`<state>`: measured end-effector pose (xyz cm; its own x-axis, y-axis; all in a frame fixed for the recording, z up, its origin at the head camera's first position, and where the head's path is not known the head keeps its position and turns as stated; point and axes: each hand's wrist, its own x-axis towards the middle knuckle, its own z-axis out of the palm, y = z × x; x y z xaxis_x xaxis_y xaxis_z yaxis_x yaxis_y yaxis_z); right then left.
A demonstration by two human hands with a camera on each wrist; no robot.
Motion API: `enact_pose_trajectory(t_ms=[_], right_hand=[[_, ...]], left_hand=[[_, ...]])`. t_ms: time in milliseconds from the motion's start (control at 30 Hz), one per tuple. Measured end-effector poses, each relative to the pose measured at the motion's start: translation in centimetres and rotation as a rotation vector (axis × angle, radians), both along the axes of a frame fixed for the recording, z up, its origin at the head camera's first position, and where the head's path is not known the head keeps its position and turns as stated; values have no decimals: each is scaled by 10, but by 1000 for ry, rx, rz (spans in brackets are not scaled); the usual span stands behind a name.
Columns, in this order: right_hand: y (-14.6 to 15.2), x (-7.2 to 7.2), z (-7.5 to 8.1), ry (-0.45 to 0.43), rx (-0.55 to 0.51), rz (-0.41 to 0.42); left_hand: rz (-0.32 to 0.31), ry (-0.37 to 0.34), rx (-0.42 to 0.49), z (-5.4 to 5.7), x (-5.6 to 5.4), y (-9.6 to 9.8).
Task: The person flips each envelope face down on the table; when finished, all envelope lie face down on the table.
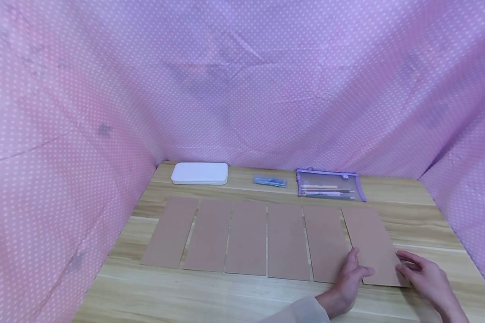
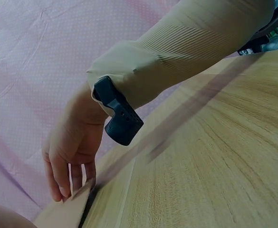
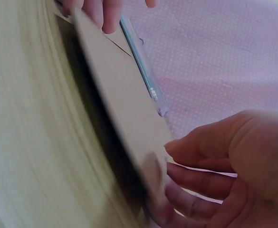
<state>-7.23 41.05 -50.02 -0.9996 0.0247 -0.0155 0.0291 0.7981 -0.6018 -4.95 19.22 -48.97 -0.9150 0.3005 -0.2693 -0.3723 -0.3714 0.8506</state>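
Note:
My right hand (image 1: 430, 280) pinches the right edge of the end brown cardboard sheet (image 1: 372, 244), near its front corner. In the right wrist view, the thumb of that right hand (image 3: 215, 171) is on one face and the fingers curl around the other. At the sheet's near left corner, my left hand (image 1: 347, 282) holds it with the thumb over the top. A dark gap shows beneath the front edge of the sheet (image 3: 119, 99), which stands slightly off the table. The left wrist view shows mostly the right hand (image 2: 74, 142) at the edge.
Several matching brown sheets (image 1: 246, 237) lie in a row to the left on the wooden table (image 1: 210, 296). Behind them are a white case (image 1: 200, 173), a small clear blue box (image 1: 270, 181) and a purple zip pouch of pencils (image 1: 329, 186). Pink dotted cloth (image 1: 246, 89) surrounds the table.

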Motion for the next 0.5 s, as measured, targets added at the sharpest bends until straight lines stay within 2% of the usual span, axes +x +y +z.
enact_pose_trajectory(t_ms=[167, 500], right_hand=[[-2, -1, 3, -26, 54, 16], [-6, 0, 4, -13, 68, 28]], left_hand=[[-3, -11, -4, 2, 1, -1], [-27, -10, -4, 1, 1, -3]])
